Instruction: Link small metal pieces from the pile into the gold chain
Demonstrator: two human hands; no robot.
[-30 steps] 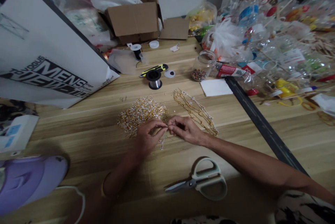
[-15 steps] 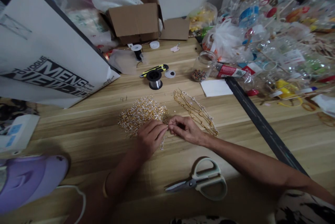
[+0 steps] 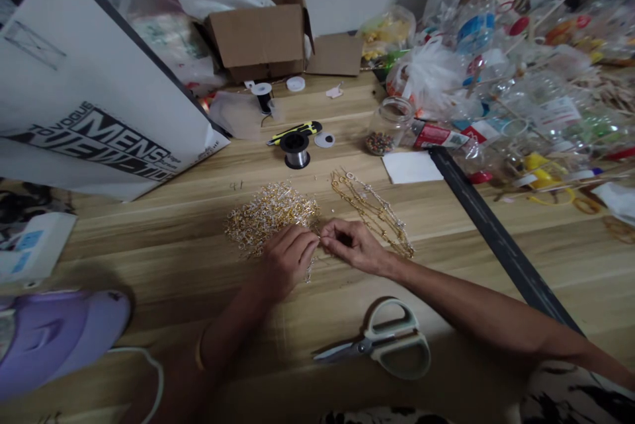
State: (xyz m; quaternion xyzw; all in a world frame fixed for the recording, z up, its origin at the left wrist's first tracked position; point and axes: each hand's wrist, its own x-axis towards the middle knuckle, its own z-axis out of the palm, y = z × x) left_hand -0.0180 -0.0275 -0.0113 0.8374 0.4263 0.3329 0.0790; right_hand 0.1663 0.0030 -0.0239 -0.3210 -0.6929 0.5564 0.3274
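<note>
Heap of gold and silver pieces [image 3: 270, 212] on a wooden tabletop [image 3: 297, 318], with two bare hands at its near right margin. The left hand [image 3: 285, 255] overlaps the heap's near edge, its fingers drawn together and its thumb largely hidden; the right hand [image 3: 354, 249], just right of the heap, is curled with thumb against forefinger. The fingertips of both nearly meet, pinching a fine piece [image 3: 320, 237], too small to identify, beside the heap's near right corner. Wood surface extends left of the heap toward a white printed carton [image 3: 99, 80] and, on the heap's near side, as far as the scissors [image 3: 364, 347], whose blades point left. To the right of the heap, it continues to a long black strip [image 3: 496, 232]. The near table edge is too dark to trace. The long axis of the fine piece cannot be told. A short silver chain [image 3: 309, 270], nearward of the heap, shows below the left hand and points toward the wearer. Gold and silver strands [image 3: 370, 210], right of the heap, slant from far left to near right. A clear jar [image 3: 390, 121], beyond the heap and to its right, holds small mixed-colour beads [image 3: 380, 143] in its lower part; a cardboard box [image 3: 258, 37], well beyond the heap, stands open, contents mostly hidden.
</note>
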